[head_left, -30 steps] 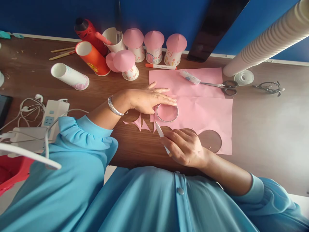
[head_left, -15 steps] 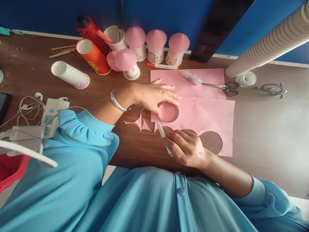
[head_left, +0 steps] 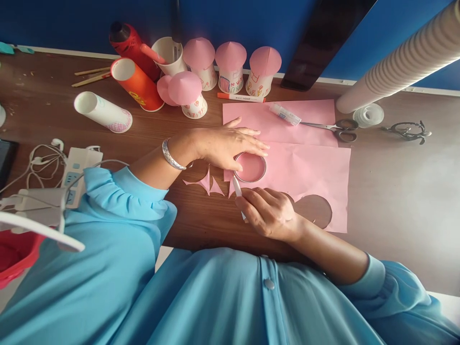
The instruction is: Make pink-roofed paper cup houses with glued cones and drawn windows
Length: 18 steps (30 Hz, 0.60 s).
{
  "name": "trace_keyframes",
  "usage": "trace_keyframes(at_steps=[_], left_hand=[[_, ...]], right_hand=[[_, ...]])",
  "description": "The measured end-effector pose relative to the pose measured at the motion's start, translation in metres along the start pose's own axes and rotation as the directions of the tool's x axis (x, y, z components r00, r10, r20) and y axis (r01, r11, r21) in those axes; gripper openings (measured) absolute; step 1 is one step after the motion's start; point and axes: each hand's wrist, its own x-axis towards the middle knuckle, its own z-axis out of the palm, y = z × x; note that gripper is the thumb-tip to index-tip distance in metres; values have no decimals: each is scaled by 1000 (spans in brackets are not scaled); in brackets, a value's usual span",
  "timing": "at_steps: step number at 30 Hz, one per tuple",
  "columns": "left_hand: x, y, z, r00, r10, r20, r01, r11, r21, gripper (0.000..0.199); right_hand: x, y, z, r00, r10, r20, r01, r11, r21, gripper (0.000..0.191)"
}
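Reading the clock from the ring: nearest us, at five, the right hand [head_left: 269, 211] is curled tight round a white pen [head_left: 237, 187], its tip in close to the rim at about eight. Touching the paper? Can't tell from here! At four, a round gap [head_left: 312, 211] in the pink sheet [head_left: 309, 167] shows the bench [head_left: 201, 220] beneath; past eight, pink scraps [head_left: 204, 183] lie loose.

And there's the ring [head_left: 265, 168], flat on the sheet toward its nine-o'clock edge. The left hand [head_left: 226, 146] leans in from ten, fingers splayed rather than closed, thumb at the rim, seemingly pinning it.

So the step looks like setting up to draw round that ring. What's called for? A ring that doesn't slip, and a pen tip hugging its edge.

Farther off: scissors [head_left: 330, 126] at two, glue tube [head_left: 285, 115] at one, orange-capped marker [head_left: 241, 97] at twelve, cone-topped cups [head_left: 230, 56] behind it, eleven to twelve.
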Motion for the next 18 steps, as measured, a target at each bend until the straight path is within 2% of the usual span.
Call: trace_keyframes(at_steps=[9,14,18], left_hand=[[-1,1,2,1000,-14,18,14,1000,-1,73],[-1,1,4,1000,-7,12,7,1000,21,75],[-1,-1,6,1000,-6,3,6,999,52,74]], right_hand=[[-1,0,6,1000,18,17,-18,1000,-23,10],[-1,0,4,997,37,66,-34,998,-43,13],[-4,0,0,995,60,77,-60,998,3,15]])
